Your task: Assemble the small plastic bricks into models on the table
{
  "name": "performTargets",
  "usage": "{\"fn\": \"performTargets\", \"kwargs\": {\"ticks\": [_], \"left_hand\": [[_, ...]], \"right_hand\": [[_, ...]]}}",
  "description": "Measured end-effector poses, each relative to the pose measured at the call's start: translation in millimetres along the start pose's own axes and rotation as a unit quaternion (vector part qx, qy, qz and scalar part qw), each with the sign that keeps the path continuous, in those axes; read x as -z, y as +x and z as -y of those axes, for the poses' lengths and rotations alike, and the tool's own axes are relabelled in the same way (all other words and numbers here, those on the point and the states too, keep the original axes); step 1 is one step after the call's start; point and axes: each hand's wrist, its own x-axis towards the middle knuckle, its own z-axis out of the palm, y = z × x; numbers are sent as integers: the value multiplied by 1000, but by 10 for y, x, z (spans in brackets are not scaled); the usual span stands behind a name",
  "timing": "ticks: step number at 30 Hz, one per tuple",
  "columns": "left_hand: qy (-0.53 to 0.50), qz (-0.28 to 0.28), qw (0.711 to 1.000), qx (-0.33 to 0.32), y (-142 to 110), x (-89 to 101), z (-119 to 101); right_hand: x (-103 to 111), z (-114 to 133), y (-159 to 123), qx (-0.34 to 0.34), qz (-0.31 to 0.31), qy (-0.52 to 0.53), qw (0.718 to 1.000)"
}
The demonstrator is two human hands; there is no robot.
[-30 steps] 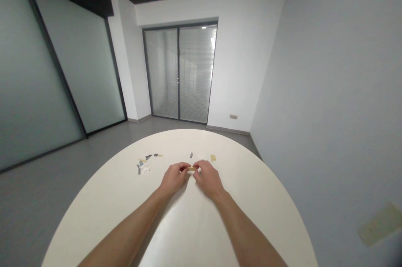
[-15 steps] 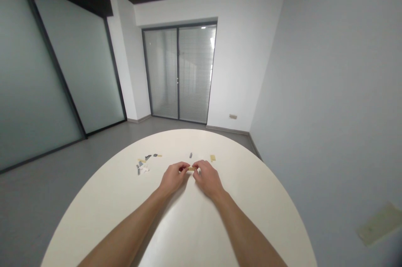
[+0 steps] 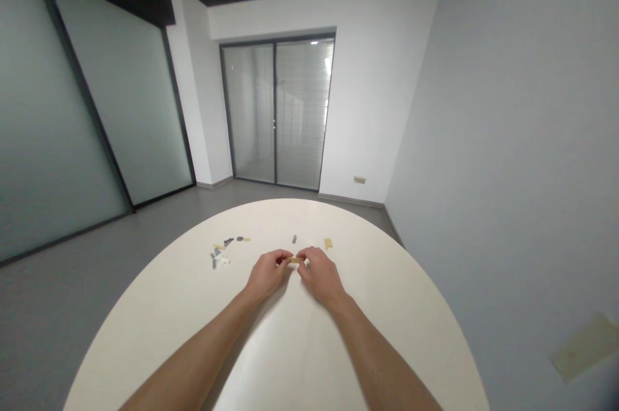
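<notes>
My left hand (image 3: pixel 267 271) and my right hand (image 3: pixel 320 271) meet near the middle of the white round table (image 3: pixel 271 359). Between them is a small tan strip (image 3: pixel 294 260), pinched at its left end by the left fingers and at its right end by the right fingers. Its exact kind is too small to make out. Just beyond the hands lies a small grey piece (image 3: pixel 294 239). A flat yellow piece (image 3: pixel 328 243) rests past the right hand.
Left of the hands, a loose group holds white pieces (image 3: pixel 222 259), grey pieces (image 3: pixel 214 260) and dark pieces (image 3: pixel 229 242). Close by lies a dark piece with a yellow strip (image 3: pixel 245 239). Beyond the table are a glass door (image 3: pixel 302 114) and a white wall (image 3: pixel 370 95).
Both hands keep their pinch on the tan strip and hardly move. The whole view shifts very slightly; the pieces on the table stay where they were.
</notes>
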Motion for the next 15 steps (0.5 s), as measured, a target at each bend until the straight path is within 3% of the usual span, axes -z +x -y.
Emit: {"fn": "performTargets", "kwargs": {"ticks": [15], "left_hand": [[5, 1, 1000, 8, -4, 7, -16]], "right_hand": [[0, -4, -6, 3, 1, 3, 1000]]}}
